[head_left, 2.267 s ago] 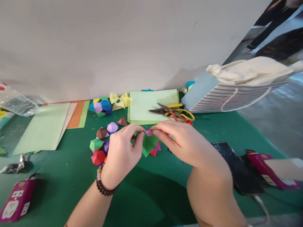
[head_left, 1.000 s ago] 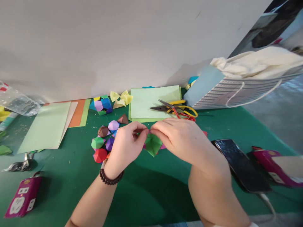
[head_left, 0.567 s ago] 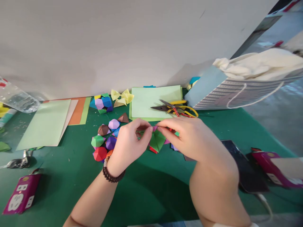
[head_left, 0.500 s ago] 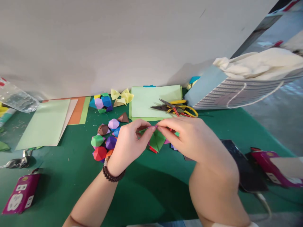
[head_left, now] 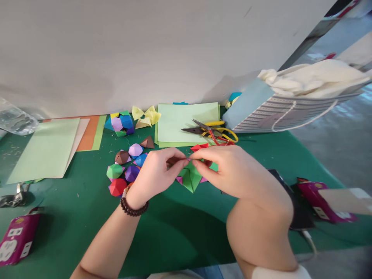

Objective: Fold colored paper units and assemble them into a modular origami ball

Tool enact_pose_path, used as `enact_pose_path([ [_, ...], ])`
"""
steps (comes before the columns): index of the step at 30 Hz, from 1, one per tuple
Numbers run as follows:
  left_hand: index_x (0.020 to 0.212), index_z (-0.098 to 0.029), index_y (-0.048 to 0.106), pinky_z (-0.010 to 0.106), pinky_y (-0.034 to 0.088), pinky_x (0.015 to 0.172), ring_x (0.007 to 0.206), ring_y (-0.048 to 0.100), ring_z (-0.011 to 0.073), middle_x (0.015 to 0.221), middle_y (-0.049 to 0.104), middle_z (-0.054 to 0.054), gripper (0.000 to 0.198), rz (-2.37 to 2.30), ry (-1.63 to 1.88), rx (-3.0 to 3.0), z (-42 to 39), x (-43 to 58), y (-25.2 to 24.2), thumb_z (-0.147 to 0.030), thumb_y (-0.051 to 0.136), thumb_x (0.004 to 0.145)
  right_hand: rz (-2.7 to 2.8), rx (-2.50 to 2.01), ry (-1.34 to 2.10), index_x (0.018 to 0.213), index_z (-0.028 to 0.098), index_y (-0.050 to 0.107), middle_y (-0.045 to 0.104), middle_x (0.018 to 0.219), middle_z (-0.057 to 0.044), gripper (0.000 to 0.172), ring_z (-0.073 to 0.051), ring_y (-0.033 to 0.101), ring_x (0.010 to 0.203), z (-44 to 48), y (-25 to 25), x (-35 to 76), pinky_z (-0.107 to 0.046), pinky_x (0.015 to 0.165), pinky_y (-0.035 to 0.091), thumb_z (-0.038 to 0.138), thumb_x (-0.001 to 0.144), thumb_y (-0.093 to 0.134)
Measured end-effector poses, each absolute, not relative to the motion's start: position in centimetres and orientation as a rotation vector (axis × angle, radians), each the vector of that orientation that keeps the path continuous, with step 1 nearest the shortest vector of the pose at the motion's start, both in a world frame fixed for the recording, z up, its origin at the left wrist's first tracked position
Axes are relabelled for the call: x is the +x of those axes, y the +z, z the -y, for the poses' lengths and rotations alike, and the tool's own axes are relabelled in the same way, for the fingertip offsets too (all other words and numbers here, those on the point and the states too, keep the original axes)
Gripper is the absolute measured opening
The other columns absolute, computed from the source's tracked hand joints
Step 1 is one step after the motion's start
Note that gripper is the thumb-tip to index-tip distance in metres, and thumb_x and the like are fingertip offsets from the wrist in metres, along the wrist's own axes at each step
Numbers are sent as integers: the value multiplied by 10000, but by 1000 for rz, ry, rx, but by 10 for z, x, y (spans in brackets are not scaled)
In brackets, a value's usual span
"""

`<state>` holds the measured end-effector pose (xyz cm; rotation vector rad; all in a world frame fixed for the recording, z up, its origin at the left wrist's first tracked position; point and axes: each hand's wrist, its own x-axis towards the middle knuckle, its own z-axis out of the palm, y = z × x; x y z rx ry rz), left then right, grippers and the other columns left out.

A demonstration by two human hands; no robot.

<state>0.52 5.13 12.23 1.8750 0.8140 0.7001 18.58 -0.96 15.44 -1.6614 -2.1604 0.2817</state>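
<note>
Between my two hands is a green folded paper piece (head_left: 192, 177) with small purple tabs along its edges. My left hand (head_left: 158, 170), with a beaded bracelet (head_left: 132, 206) on the wrist, pinches its upper edge. Close beside it, my right hand (head_left: 223, 168) pinches the same edge, the fingertips of both hands nearly touching. Part of the paper lies hidden behind the fingers. Left of my left hand sit several small folded paper domes, among them a red one (head_left: 117, 187) and a green one (head_left: 115, 171). Red folded paper (head_left: 199, 147) shows just beyond my right hand.
Pliers (head_left: 194, 131) and scissors (head_left: 212, 133) lie on light green sheets (head_left: 177, 120). A paper bag (head_left: 255, 108) stands at the back right. A multicoloured paper ball (head_left: 122, 124), more sheets (head_left: 46, 147), a bottle (head_left: 17, 118), a purple box (head_left: 19, 238) and a dark phone (head_left: 299, 213) surround the hands.
The view has shifted slightly, so most things appear further left. Both hands keep pinching the green paper, which seems a little tilted. More red paper shows beyond my right hand.
</note>
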Motion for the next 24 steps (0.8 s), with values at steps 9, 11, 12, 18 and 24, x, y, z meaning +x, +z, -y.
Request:
enact_pose_path([
  [9,857,-166,670,217,544,629,719,673,132,812,724,23,133,-718,602,1681,-53,9,116,-293,632,871,2236,-1736,238,786,205,701,691,659,-12,234,-174,621,612,14,155,189,-294,572,338,182,917,508],
  [11,843,-165,666,213,531,609,702,659,127,797,716,21,159,-723,593,1665,-53,11,113,-319,635,872,2257,-1762,236,759,205,686,663,619,-6,246,-170,598,581,15,156,188,-295,560,323,186,920,501],
  [12,837,-166,665,210,525,598,690,652,124,789,713,19,154,-725,584,1672,-53,11,112,-314,636,871,2266,-1773,240,747,205,680,653,606,-3,248,-167,589,570,16,156,187,-295,556,316,188,919,501],
  [18,817,-168,634,213,522,647,703,646,116,775,689,4,67,-643,654,1969,-49,14,115,-162,600,875,2299,-1784,295,756,205,675,681,650,-12,233,-175,610,604,17,157,191,-298,567,320,187,915,507],
  [24,772,-168,582,245,453,586,646,580,133,710,641,14,142,-596,775,2407,-45,17,114,-87,528,875,2331,-1762,417,699,198,634,671,631,-12,267,-164,605,595,14,158,195,-290,570,342,167,928,500],
])
